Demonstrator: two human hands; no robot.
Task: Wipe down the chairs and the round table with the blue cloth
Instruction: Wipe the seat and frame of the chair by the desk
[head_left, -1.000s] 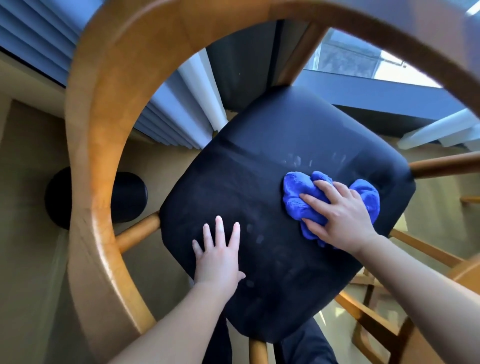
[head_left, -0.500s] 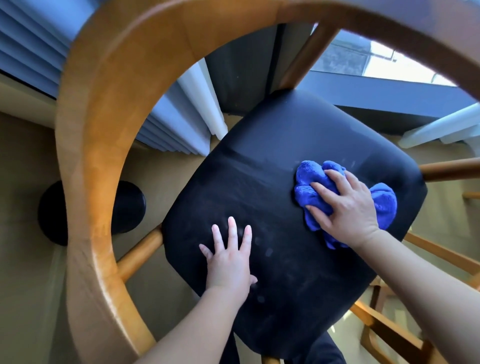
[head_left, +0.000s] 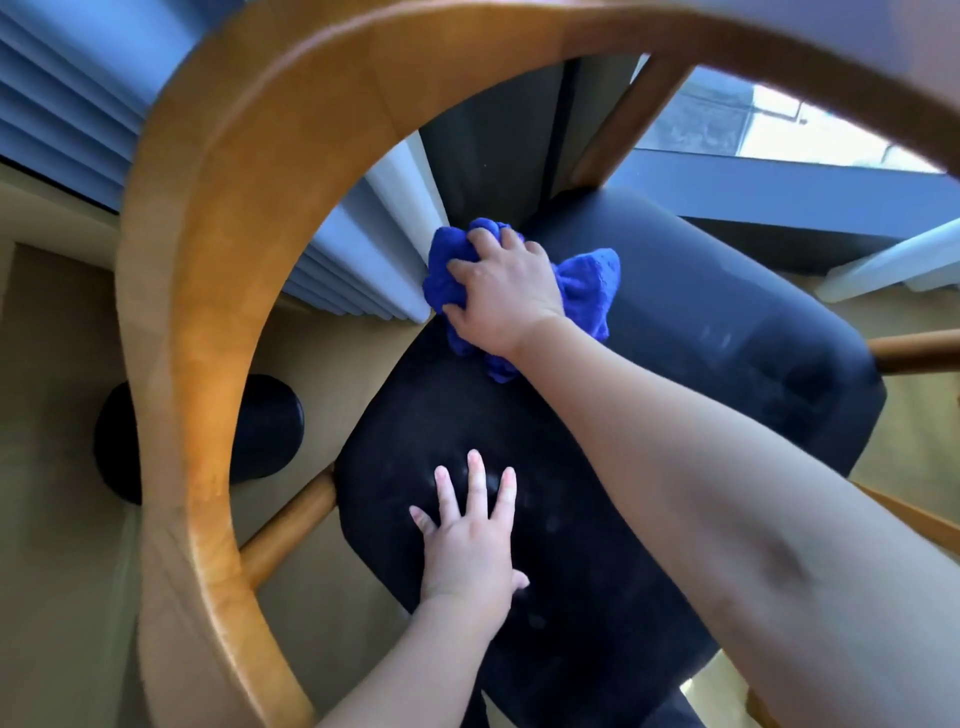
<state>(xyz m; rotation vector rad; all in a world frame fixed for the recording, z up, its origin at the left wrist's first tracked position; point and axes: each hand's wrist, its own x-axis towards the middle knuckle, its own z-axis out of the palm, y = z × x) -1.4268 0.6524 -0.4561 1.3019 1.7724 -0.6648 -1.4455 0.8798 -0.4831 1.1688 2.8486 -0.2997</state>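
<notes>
At the far left edge of the black chair seat (head_left: 701, 322), the blue cloth (head_left: 587, 291) lies bunched into a loose wad, its folds spilling out on both sides of the right hand (head_left: 506, 291). That hand lies on top of it with the fingers curled down into the fabric, gripping it against the upholstery, while the bare forearm stretches diagonally across the cushion. Nearer the person, the left hand (head_left: 470, 551) rests flat on the seat, fingers straight and spread, holding nothing. Faint pale smudges show on the dark surface around those fingertips, though I can't say whether they are damp marks or dust. Round the cushion sweeps the curved wooden rail (head_left: 208, 260), joined to it by a round spindle (head_left: 285, 525) on the left. Beyond the cloth hang pale blue blinds (head_left: 62, 104), and daylight comes through a window (head_left: 753, 124) at the upper right. Down on the tan floor (head_left: 52, 519), partly behind the rail, sits a dark round disc (head_left: 265, 431).
</notes>
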